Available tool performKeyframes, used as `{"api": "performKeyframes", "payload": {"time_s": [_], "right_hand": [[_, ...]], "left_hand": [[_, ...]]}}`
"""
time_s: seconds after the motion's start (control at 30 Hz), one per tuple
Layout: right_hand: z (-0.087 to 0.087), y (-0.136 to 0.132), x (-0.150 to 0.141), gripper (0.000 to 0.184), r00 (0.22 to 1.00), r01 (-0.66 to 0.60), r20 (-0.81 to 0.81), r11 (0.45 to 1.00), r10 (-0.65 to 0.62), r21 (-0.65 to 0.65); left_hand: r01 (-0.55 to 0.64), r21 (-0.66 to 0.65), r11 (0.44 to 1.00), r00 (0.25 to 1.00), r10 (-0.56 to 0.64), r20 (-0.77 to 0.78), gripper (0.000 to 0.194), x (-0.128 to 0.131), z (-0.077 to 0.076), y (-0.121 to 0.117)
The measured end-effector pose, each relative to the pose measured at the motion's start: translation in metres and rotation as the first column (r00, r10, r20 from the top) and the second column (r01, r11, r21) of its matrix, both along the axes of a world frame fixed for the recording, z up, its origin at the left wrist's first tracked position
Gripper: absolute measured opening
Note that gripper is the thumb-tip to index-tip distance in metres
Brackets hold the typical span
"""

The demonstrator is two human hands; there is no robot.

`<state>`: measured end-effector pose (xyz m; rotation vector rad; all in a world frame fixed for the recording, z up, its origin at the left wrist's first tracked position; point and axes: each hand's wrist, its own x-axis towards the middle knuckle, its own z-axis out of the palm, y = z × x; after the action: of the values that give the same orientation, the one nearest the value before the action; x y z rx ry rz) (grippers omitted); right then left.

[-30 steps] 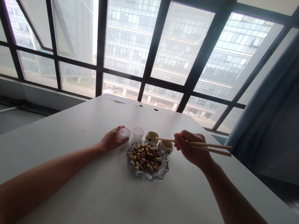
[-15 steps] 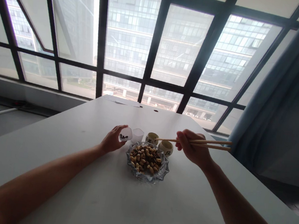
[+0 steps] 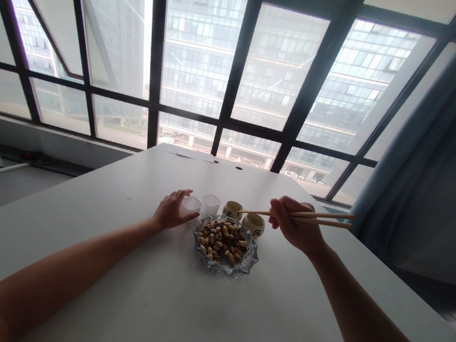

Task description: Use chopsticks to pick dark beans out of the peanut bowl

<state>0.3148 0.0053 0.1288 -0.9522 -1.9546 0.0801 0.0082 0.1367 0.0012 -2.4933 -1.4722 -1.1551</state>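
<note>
My left hand has its fingers and thumb apart around the near side of a translucent plastic cup, which stands upright. A second translucent cup is just right of it. My right hand grips a pair of wooden chopsticks, their tips pointing left over the small ceramic cups. One pale ceramic cup with dark writing is under the tips; another ceramic cup sits nearer my right hand. In front of the cups is a scalloped glass bowl of mixed peanuts and dark seeds.
Everything stands on a long white table. Papers and two dark round spots lie at its far end. Beyond it are large framed windows, with a blue curtain on the right.
The plastic cup at my left hand was tilted, with dark seeds showing inside; now it is upright. My left fingers have spread away from it. The right hand and chopsticks have barely moved.
</note>
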Motion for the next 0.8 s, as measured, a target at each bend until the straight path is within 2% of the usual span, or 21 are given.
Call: {"api": "performKeyframes", "payload": {"time_s": [0.07,0.13,0.3,0.47,0.53,0.6,0.67,0.8], "right_hand": [[0.0,0.001,0.002,0.049,1.0,-0.01,-0.013,1.0,0.011,0.003],[-0.001,0.002,0.005,0.048,1.0,-0.01,-0.025,1.0,0.01,0.01],[-0.003,0.005,0.01,0.046,0.999,0.012,-0.032,1.0,-0.012,0.019],[-0.001,0.005,0.013,0.047,0.999,0.015,-0.053,1.0,-0.014,0.012],[-0.001,0.004,0.012,0.047,0.998,0.023,-0.063,1.0,-0.022,0.014],[-0.002,0.005,0.01,0.047,0.996,0.042,-0.085,0.998,-0.038,0.043],[-0.007,0.005,0.006,0.046,0.99,0.086,-0.123,0.991,-0.073,0.1],[-0.023,0.009,0.0,0.043,0.985,0.156,-0.115,0.961,-0.132,0.23]], "left_hand": [[0.049,0.058,0.997,0.999,-0.047,-0.02,0.069,0.004,0.011,-0.001],[0.062,0.044,0.997,0.998,-0.06,-0.037,0.067,0.012,0.024,-0.001],[0.045,-0.184,0.982,0.977,-0.082,-0.195,0.071,0.047,0.049,0.01],[-0.011,-0.341,0.94,0.973,-0.068,-0.22,0.077,0.068,0.053,0.025],[0.043,-0.281,0.959,0.976,-0.1,-0.194,0.076,0.068,0.052,0.026],[0.145,-0.113,0.983,0.965,-0.166,-0.203,0.072,0.066,0.051,0.025],[0.241,0.031,0.97,0.946,-0.227,-0.232,0.067,0.063,0.051,0.021],[0.312,0.075,0.947,0.927,-0.287,-0.24,0.068,0.06,0.05,0.014]]}}
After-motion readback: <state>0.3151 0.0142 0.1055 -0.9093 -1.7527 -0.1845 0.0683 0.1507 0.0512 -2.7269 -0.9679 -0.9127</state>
